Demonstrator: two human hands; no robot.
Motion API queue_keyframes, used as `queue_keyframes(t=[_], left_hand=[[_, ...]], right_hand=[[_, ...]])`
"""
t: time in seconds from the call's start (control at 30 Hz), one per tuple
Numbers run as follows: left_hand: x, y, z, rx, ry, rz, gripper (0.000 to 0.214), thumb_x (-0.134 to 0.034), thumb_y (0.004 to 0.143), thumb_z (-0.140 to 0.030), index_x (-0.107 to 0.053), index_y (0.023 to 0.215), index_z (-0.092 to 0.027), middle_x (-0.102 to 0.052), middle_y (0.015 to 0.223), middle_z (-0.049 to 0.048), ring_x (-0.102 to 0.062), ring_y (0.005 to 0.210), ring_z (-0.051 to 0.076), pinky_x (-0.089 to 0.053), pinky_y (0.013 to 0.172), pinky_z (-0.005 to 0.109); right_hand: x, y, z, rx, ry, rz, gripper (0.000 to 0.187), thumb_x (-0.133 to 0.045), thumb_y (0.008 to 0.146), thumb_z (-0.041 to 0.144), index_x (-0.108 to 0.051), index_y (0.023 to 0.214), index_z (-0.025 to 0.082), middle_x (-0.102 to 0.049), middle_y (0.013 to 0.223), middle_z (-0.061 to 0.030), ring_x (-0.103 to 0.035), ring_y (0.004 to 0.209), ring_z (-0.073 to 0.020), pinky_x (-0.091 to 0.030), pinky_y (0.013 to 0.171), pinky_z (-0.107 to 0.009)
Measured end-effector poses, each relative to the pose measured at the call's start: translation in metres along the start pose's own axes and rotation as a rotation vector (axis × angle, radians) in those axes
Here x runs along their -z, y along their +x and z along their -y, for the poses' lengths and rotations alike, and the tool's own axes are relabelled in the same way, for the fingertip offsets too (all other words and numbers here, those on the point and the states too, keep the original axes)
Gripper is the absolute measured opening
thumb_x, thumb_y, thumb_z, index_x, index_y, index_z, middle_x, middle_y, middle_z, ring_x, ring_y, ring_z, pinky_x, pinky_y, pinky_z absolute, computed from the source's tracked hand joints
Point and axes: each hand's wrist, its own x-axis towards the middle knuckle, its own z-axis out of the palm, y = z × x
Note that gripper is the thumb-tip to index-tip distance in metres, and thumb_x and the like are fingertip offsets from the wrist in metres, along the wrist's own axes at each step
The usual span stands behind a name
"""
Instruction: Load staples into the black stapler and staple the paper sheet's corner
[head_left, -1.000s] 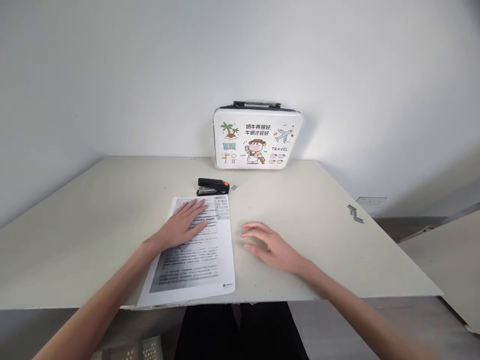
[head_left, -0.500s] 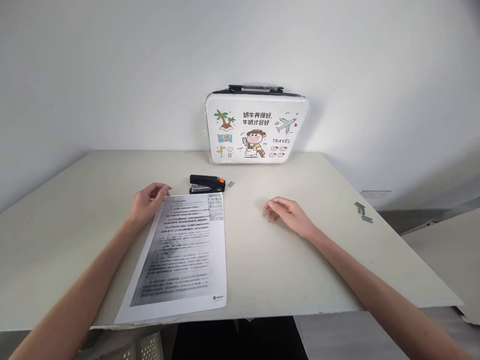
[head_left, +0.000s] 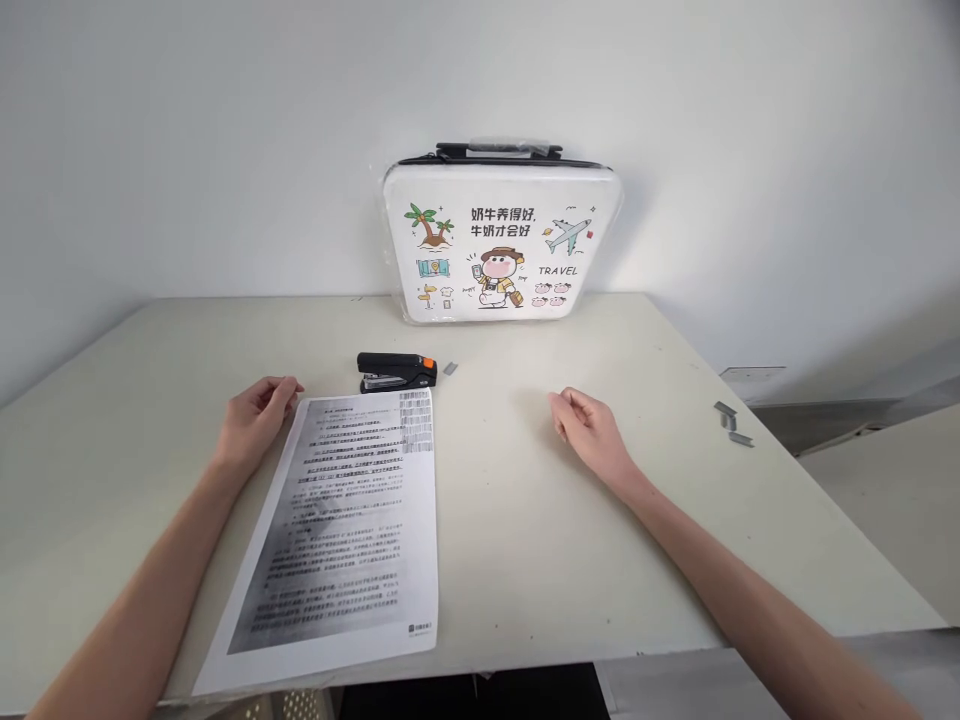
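Here the printed sheet (head_left: pixel 341 520) lies flat, dense with grey text.

1. White case (head_left: pixel 502 230), standing against the wall ahead of you. Two lines of bold Chinese characters at top centre: 奶牛养得好, above 牛奶才会好. The word TRAVEL in capitals at lower right, under the aeroplane drawing.
2. Printed sheet (head_left: pixel 345 520), lying nearest you. Dense lines of print and a small logo at its lower right corner, all too small to read.
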Motion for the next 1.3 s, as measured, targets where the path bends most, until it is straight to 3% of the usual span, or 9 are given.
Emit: queue_keyframes(t=[0.23, 0.5, 0.83, 1.13, 1.3], left_hand=[[0.001, -0.003, -0.008, 0.001, -0.009, -0.008, 0.042, -0.063, 0.086, -0.061, -0.07, 0.086, -0.019, -0.061, 0.077, 0.0001, -0.055, 0.074, 0.016, -0.047, 0.073, 0.026], [0.001, -0.01, -0.021, 0.003, -0.002, -0.012, 0.04, -0.064, 0.082, -0.059, -0.069, 0.084, -0.019, -0.062, 0.075, -0.0005, -0.055, 0.071, 0.016, -0.049, 0.07, 0.026], [0.001, -0.006, -0.021, 0.014, 0.004, 0.009, 0.041, -0.064, 0.081, -0.059, -0.069, 0.087, -0.018, -0.062, 0.078, -0.0016, -0.055, 0.075, 0.014, -0.049, 0.077, 0.025], [0.003, -0.008, -0.024, 0.024, 0.194, 0.052, 0.045, -0.063, 0.084, -0.063, -0.072, 0.097, -0.021, -0.069, 0.087, -0.0015, -0.06, 0.084, 0.018, -0.045, 0.076, 0.024], [0.002, -0.006, -0.01, -0.131, 0.277, 0.091, 0.045, -0.072, 0.079, -0.06, -0.069, 0.103, -0.023, -0.057, 0.083, -0.0034, -0.051, 0.075, 0.016, -0.043, 0.073, 0.025]], right_hand=[[-0.001, 0.004, -0.004, 0.007, -0.084, -0.108, 0.049, -0.06, 0.094, 0.046, -0.024, 0.067, 0.025, -0.022, 0.062, 0.0068, -0.022, 0.058, -0.0114, -0.021, 0.054, -0.03], [-0.003, 0.004, -0.007, 0.086, -0.177, -0.085, 0.045, -0.057, 0.093, 0.039, -0.024, 0.066, 0.025, -0.023, 0.06, 0.0069, -0.024, 0.057, -0.0112, -0.022, 0.055, -0.03], [-0.003, 0.009, -0.01, 0.141, -0.197, -0.083, 0.044, -0.056, 0.094, 0.037, -0.025, 0.066, 0.024, -0.024, 0.061, 0.0068, -0.025, 0.057, -0.0113, -0.023, 0.056, -0.03], [-0.004, 0.008, -0.006, 0.173, -0.217, -0.055, 0.042, -0.055, 0.093, 0.034, -0.023, 0.067, 0.024, -0.023, 0.061, 0.0064, -0.023, 0.058, -0.0117, -0.022, 0.055, -0.029], [-0.002, 0.006, -0.006, 0.186, -0.219, -0.058, 0.042, -0.054, 0.093, 0.034, -0.023, 0.067, 0.024, -0.024, 0.061, 0.0064, -0.024, 0.057, -0.0116, -0.022, 0.055, -0.029]])
